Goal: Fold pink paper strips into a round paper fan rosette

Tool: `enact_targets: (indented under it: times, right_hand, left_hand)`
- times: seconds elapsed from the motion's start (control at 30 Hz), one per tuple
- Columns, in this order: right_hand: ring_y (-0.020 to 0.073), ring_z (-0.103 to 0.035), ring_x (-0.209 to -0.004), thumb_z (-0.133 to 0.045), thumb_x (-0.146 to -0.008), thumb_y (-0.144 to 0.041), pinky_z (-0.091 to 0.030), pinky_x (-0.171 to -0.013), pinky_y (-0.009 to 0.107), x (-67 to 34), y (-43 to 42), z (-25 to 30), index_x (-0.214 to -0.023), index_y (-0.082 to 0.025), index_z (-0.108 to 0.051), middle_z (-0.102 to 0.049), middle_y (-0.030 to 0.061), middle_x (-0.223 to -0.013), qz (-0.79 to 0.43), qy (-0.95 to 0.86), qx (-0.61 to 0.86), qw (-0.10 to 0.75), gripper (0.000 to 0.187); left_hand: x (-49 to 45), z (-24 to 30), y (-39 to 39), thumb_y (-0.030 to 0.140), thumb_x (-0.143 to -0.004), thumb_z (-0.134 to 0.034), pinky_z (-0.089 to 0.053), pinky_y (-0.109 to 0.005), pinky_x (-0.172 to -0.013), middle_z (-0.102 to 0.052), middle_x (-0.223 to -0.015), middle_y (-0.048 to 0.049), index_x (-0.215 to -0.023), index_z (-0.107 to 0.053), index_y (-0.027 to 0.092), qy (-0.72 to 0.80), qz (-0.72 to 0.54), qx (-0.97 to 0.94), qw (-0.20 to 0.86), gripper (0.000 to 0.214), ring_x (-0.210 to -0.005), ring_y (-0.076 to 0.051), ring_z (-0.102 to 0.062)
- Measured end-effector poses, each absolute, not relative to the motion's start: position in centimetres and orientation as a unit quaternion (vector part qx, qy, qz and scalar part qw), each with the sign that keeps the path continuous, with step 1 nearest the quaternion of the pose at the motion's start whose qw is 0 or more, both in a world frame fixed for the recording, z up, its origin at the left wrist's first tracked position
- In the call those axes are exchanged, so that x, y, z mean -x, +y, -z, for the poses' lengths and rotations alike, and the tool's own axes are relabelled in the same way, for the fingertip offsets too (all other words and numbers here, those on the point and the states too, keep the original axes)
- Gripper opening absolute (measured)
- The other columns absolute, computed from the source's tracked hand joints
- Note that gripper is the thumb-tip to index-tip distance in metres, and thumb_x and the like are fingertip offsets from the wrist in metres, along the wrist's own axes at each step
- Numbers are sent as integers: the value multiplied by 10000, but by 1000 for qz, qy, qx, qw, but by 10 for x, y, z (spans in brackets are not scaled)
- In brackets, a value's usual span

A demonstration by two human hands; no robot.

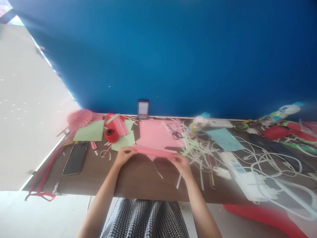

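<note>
A long strip of folded pink paper (pixel 153 151) stretches between my hands, just above the front of the brown table. My left hand (pixel 124 155) pinches its left end and my right hand (pixel 180 162) its right end. Behind it lie flat sheets of pink paper (pixel 155 132). Dark-handled scissors (pixel 176 135) rest at the right side of those sheets. To the left are a roll of red ribbon (pixel 111 136), a pleated pink paper piece (pixel 120 125) and green paper (pixel 127 142). A pink paper fan (pixel 79 119) sits at the back left.
A phone (pixel 75 158) lies at the left, and another device (pixel 143 109) stands against the blue wall. On the right are paper strips (pixel 203 152), a bottle (pixel 200 121), a blue packet (pixel 225 139), a power strip (pixel 244 178) and tangled white cables (pixel 268 165).
</note>
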State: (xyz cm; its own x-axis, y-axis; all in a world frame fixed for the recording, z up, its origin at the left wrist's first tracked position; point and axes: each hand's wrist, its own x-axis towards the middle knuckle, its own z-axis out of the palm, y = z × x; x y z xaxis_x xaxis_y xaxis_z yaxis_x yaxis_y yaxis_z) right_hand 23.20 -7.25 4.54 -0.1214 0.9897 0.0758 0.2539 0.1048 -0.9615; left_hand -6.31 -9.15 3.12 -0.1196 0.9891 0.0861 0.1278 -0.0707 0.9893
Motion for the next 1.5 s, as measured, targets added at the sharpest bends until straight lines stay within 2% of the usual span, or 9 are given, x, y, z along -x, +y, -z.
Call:
enact_targets:
  times: [0.17,0.27,0.4,0.5,0.6,0.8,1.13,1.37,1.5]
  right_hand:
    - [224,-651,-704,-632,-674,-454,-525,-710,403,-230,-71,-34,-863,-187,-668,-677,80,-888,-526,-540,483,445,329]
    - [234,-645,-751,-591,-693,-499,-537,-689,402,-230,-69,-29,-821,-169,-673,-675,89,-907,-523,-513,488,474,364]
    - [247,-627,-849,-676,-638,-409,-515,-753,394,-229,-68,-31,-815,-176,-668,-685,76,-866,-483,-537,528,448,293]
    - [247,-623,-876,-688,-630,-371,-494,-795,402,-228,-69,-33,-834,-175,-661,-682,83,-893,-475,-546,527,446,284]
    - [247,-615,-906,-679,-636,-368,-484,-816,405,-226,-68,-31,-855,-177,-658,-675,89,-930,-461,-548,530,454,291]
    - [256,-619,-904,-673,-637,-382,-509,-764,386,-228,-67,-31,-911,-172,-648,-668,107,-959,-453,-543,551,443,346]
    - [245,-627,-855,-665,-632,-396,-483,-797,386,-233,-65,-37,-780,-171,-673,-688,81,-859,-411,-565,561,445,270]
    - [248,-632,-832,-700,-597,-375,-487,-789,386,-238,-64,-39,-787,-177,-692,-696,71,-836,-406,-562,581,427,274]
    - [254,-639,-830,-703,-592,-375,-501,-769,385,-241,-63,-37,-813,-177,-697,-698,76,-844,-417,-548,589,423,297]
  left_hand:
    - [64,-27,-92,275,-567,-725,-480,-314,-735,-683,-774,-61,-703,-689,184,537,-520,-514,421,167,-756,-201,-618]
    - [64,-23,-91,274,-577,-719,-474,-316,-758,-683,-795,-67,-725,-684,180,533,-518,-517,424,179,-782,-204,-619]
    - [64,-24,-92,278,-568,-726,-458,-322,-797,-677,-876,-76,-825,-684,178,524,-516,-514,441,279,-848,-216,-608]
    - [63,-30,-92,325,-664,-650,-440,-317,-826,-666,-951,-70,-896,-679,185,507,-503,-526,461,273,-910,-217,-588]
    - [62,-31,-91,357,-737,-568,-437,-305,-812,-675,-900,-64,-827,-693,176,526,-500,-521,450,238,-886,-208,-588]
    - [61,-20,-87,346,-650,-663,-464,-268,-686,-673,-838,-55,-911,-662,162,531,-498,-505,464,320,-751,-171,-602]
    - [64,-20,-86,389,-708,-601,-472,-285,-748,-676,-871,-69,-891,-649,145,534,-493,-504,466,309,-817,-189,-614]
    - [66,-13,-84,376,-660,-653,-482,-265,-663,-686,-843,-71,-923,-647,140,544,-463,-516,473,353,-760,-184,-626]
    - [69,-12,-83,379,-658,-653,-486,-275,-692,-690,-883,-83,-926,-658,142,555,-460,-508,471,358,-795,-199,-633]
